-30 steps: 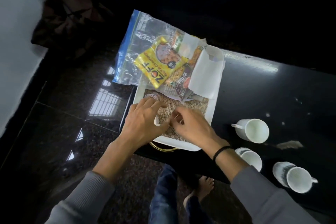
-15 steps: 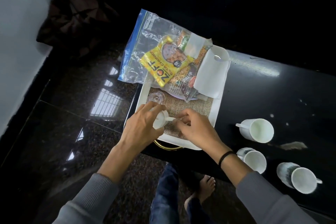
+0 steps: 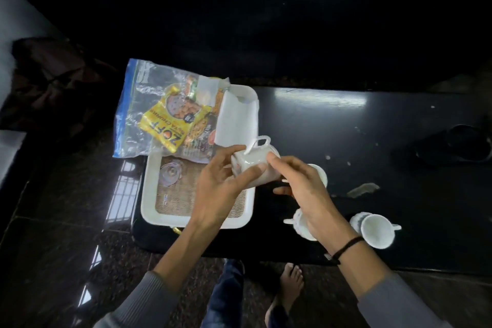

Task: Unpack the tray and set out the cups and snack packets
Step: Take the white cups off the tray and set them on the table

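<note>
cups on tabletop [image 3: 346, 128], 3: near cup [image 3: 375, 229]; second cup [image 3: 299, 224] partly behind right wrist; third cup [image 3: 320, 173] behind right hand [image 3: 306, 192]. hands, 2: left hand [image 3: 221, 186] and right hand both grip fourth cup [image 3: 253, 168], tilted, handle up, over tray's right edge. tray [image 3: 197, 221], 1: holds clear glass piece [image 3: 170, 173], 1. far end: bag [image 3: 138, 114], 1, packets inside, count unclear; white sheet [image 3: 237, 120], 1.

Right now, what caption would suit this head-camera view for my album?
Left hand grips a white cup above the tray edge, right hand touching it.
</note>
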{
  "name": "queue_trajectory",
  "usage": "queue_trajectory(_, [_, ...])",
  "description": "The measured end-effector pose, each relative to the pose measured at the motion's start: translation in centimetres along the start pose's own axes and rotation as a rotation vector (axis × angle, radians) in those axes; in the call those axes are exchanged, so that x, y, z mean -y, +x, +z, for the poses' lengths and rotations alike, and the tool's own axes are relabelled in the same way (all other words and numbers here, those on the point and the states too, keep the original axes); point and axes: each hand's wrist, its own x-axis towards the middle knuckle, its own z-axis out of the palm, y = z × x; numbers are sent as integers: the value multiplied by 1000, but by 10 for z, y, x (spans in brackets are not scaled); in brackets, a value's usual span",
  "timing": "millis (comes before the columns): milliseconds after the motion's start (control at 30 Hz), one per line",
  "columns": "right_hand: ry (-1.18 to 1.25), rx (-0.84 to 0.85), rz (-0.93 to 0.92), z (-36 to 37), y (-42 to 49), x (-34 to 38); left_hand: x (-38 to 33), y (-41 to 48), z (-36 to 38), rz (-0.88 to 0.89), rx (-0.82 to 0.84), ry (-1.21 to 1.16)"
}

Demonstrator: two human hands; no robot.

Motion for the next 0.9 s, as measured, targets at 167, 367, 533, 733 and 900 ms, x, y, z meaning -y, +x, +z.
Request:
queue_trajectory(167, [131, -28, -102, -62, -15, 8, -12, -10, 69, -151, 167, -234])
queue_trajectory(367, [120, 17, -182, -130, -32, 7, -16, -16, 134, -234, 293, -175])
queue_trajectory(533, [6, -76, -159, -173, -40, 0, -11, -19, 171, -269, 321, -105])
queue_trajectory(733, [-93, -331, -84, -200, -34, -10, 0, -7, 187, -118, 274, 242])
queue_trajectory(900, [-180, -467, 33, -210, -22, -15, -1, 13, 176, -38, 201, 326])
